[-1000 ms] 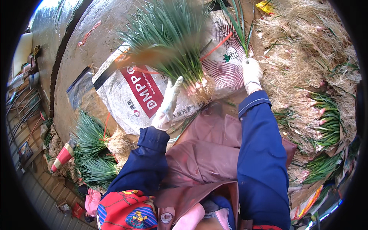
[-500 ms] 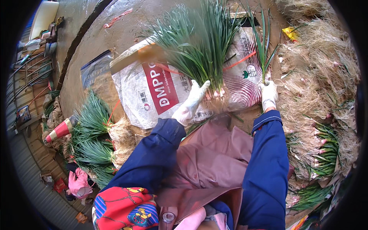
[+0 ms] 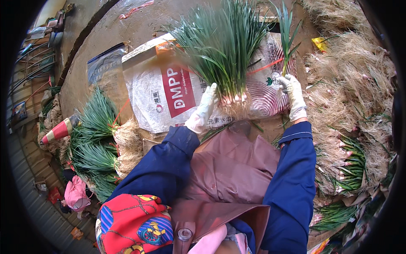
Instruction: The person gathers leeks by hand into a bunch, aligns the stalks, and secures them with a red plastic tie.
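A big bunch of green garlic (image 3: pixel 226 55) lies on a printed white sack (image 3: pixel 146 97), leaves pointing away from me, pale bulbs and roots towards me. My left hand (image 3: pixel 204 110), in a whitish glove, rests against the left side of its lower stems with fingers stretched out. To the right of the bunch, my gloved right hand (image 3: pixel 293 97) is closed on a small green garlic plant (image 3: pixel 286 40), held upright by its lower end. An orange tie strip (image 3: pixel 270 65) runs across the sack under the bunch.
Tied green garlic bunches (image 3: pixel 99 122) are stacked at left, beside a red-and-cream cone-shaped thing (image 3: pixel 57 130). A large heap of loose green garlic with dry roots (image 3: pixel 338 97) fills the right side. A brown apron (image 3: pixel 232 169) covers my lap. Something pink (image 3: pixel 77 192) shows lower left.
My left hand has shifted slightly left and down along the bunch, its fingers straighter. My right hand holds the small plant a little higher and further left. The view has shifted slightly.
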Demonstrator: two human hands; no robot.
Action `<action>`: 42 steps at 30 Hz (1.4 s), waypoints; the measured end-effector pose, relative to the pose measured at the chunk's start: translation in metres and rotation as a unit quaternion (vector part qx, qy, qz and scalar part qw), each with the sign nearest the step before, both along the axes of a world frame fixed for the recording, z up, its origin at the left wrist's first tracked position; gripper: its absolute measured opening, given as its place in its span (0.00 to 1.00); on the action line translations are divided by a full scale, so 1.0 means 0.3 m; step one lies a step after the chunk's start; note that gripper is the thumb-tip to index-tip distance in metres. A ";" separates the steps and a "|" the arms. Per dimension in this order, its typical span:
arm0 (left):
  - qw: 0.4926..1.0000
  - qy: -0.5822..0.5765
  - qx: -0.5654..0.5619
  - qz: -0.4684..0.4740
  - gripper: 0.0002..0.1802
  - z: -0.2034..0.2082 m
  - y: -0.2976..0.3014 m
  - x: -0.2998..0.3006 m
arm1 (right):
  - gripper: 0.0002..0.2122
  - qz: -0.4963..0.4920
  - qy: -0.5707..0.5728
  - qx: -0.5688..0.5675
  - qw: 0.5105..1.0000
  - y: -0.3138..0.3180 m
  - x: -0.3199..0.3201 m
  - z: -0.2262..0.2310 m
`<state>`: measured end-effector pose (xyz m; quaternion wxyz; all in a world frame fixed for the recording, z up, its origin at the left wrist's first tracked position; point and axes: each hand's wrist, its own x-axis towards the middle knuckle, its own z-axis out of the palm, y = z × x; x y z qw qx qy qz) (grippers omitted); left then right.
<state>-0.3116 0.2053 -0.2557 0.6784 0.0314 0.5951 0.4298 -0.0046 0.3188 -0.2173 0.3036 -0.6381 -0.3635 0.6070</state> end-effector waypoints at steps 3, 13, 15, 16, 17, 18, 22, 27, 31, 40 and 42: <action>0.999 -0.007 0.033 0.020 0.36 -0.006 -0.021 -0.014 | 0.10 0.039 0.013 0.024 0.999 0.003 -0.156 0.149; 0.998 0.010 0.044 -0.054 0.36 0.011 -0.046 -0.097 | 0.17 0.174 -0.238 0.039 0.955 -0.337 -0.458 0.235; 0.991 0.020 0.058 -0.118 0.34 0.039 -0.047 -0.108 | 0.20 0.090 -0.242 0.099 0.961 -0.368 -0.426 0.373; 0.986 0.038 0.094 -0.133 0.34 0.059 -0.059 -0.110 | 0.21 0.055 -0.242 0.140 0.958 -0.397 -0.391 0.451; 0.982 0.064 0.106 -0.143 0.34 0.085 -0.067 -0.114 | 0.21 0.053 -0.252 0.204 0.945 -0.424 -0.347 0.529; 0.975 0.084 0.135 -0.159 0.34 0.118 -0.080 -0.113 | 0.19 0.040 -0.275 0.239 0.930 -0.468 -0.292 0.607; 0.888 0.221 0.340 -0.219 0.35 0.317 -0.142 -0.062 | 0.15 -0.141 -0.374 0.232 0.887 -0.810 0.019 0.846; 0.880 0.143 0.380 -0.245 0.27 0.643 -0.139 0.147 | 0.15 -0.390 -0.618 0.018 0.682 -1.312 0.412 0.944; 0.834 0.011 0.429 -0.348 0.23 0.848 -0.211 0.389 | 0.46 -0.386 -0.660 -0.157 0.624 -1.490 0.576 0.856; 0.692 -0.179 0.431 -0.551 0.21 1.057 -0.499 0.665 | 0.26 -0.564 -0.177 0.400 0.700 -1.832 0.936 0.884; 0.692 -0.196 0.394 -0.572 0.21 1.053 -0.540 0.691 | 0.20 -0.627 -0.109 0.319 0.702 -1.953 0.861 0.855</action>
